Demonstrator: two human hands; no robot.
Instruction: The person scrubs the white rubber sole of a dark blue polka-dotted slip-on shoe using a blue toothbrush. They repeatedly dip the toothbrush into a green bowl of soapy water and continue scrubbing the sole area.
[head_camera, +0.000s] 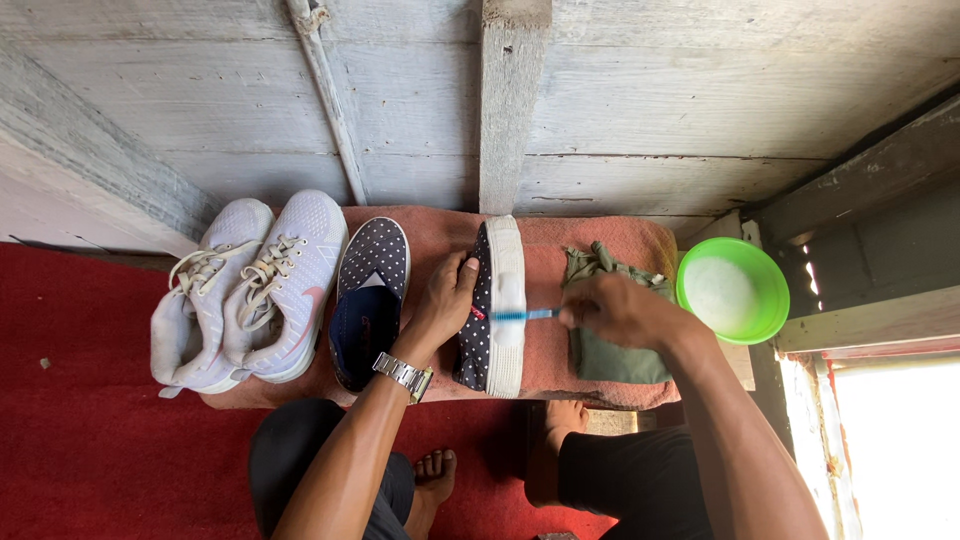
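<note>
Weathered grey plank walling backs a low bench covered with a salmon-pink towel (600, 240), set on red carpet (80, 430). Your left hand (445, 295) curls round the polka-dot slip-on shoe (478, 310), tipped on its side at the towel's middle with its white sole facing right. Your right hand (615, 310) pinches a blue toothbrush (520, 315), bristles on that sole. The matching shoe (368, 300) lies just left, upright. A pair of pale sneakers (250, 290) overhangs the towel's left edge. An olive cloth (610, 350) lies under your right hand, and a green bowl of white powder (733, 290) sits past the right edge.
</note>
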